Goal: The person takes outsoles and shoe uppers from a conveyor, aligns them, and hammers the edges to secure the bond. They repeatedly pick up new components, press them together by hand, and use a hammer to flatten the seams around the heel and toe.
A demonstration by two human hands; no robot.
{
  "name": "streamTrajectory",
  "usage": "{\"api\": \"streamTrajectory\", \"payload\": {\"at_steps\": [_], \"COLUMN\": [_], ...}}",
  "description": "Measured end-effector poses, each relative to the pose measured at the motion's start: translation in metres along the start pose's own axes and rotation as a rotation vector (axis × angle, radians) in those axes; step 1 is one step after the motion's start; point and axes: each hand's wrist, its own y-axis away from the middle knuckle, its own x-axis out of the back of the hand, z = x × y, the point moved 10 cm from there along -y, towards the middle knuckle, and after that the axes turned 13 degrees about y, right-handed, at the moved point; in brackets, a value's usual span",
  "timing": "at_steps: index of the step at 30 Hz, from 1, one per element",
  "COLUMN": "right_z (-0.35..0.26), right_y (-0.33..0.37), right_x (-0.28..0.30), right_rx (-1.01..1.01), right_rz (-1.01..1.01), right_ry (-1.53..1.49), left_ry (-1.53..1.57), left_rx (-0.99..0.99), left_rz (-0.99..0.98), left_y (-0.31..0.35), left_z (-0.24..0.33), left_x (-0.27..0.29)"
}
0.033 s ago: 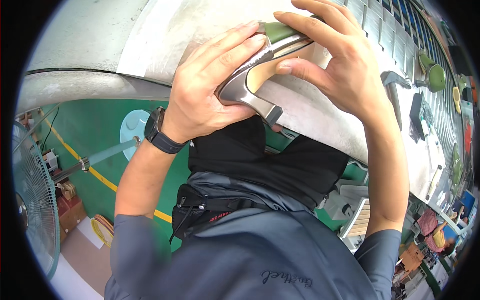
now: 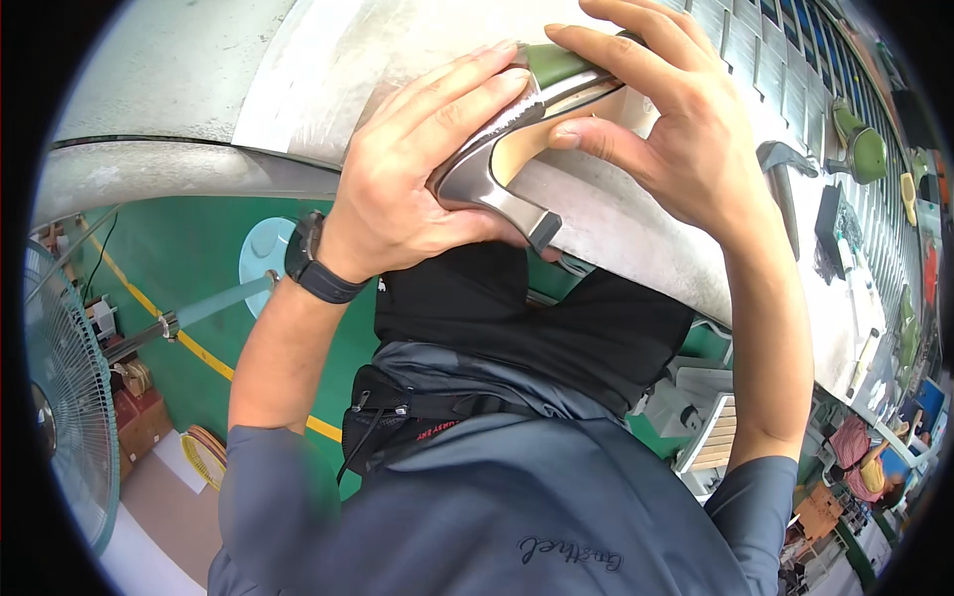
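Observation:
A high-heeled shoe (image 2: pixel 566 68) with a green upper, a tan sole and a shiny silver heel is held on its side above the bench edge. My left hand (image 2: pixel 407 169) wraps round the heel end, fingers along its far side and thumb beneath, so much of that end is covered. The dark-tipped heel points down towards me. Around the toe end curls my right hand (image 2: pixel 666 109), with its thumb against the sole and its fingers over the far side. The toe is mostly hidden behind those fingers.
A pale workbench (image 2: pixel 298 99) runs across the front. On its right lie a hammer-like metal tool (image 2: pixel 783 179), a dark box (image 2: pixel 830 214) and another green shoe (image 2: pixel 867 154), beside a roller conveyor (image 2: pixel 775 60). A fan (image 2: pixel 70 397) and a light-blue round stool (image 2: pixel 263 248) stand at left.

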Motion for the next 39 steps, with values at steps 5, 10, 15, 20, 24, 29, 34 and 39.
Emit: {"api": "streamTrajectory", "payload": {"at_steps": [5,10,15,20,24,29,34,39], "right_z": [-0.007,-0.013,-0.012,-0.022,-0.037,-0.025,-0.027,-0.028], "right_y": [0.007,0.008,0.006,0.010,0.004,0.004,0.004,0.016], "right_x": [0.006,0.009,0.007,0.004,0.007,0.007,-0.001,0.003], "right_rx": [0.067,0.082,0.017,-0.014,0.113,-0.031,-0.009,0.112], "right_rz": [0.141,0.117,0.067,0.037,-0.021,0.013,-0.153,0.143], "right_ry": [-0.051,0.015,-0.072,-0.211,0.015,-0.199,-0.023,0.042], "left_ry": [0.234,0.366,0.470,0.519,0.613,0.588,0.295,0.070], "left_rx": [0.237,0.362,0.495,0.564,0.647,0.628,0.461,0.310], "left_rz": [-0.025,0.020,0.044,0.061,0.110,0.146,0.085,0.025], "left_y": [0.005,0.003,-0.002,-0.002,-0.003,-0.009,-0.009,-0.010], "left_z": [-0.023,-0.028,-0.032,-0.035,-0.033,-0.030,-0.019,-0.006], "left_x": [-0.004,-0.006,-0.004,-0.005,-0.009,-0.013,-0.013,-0.016]}}
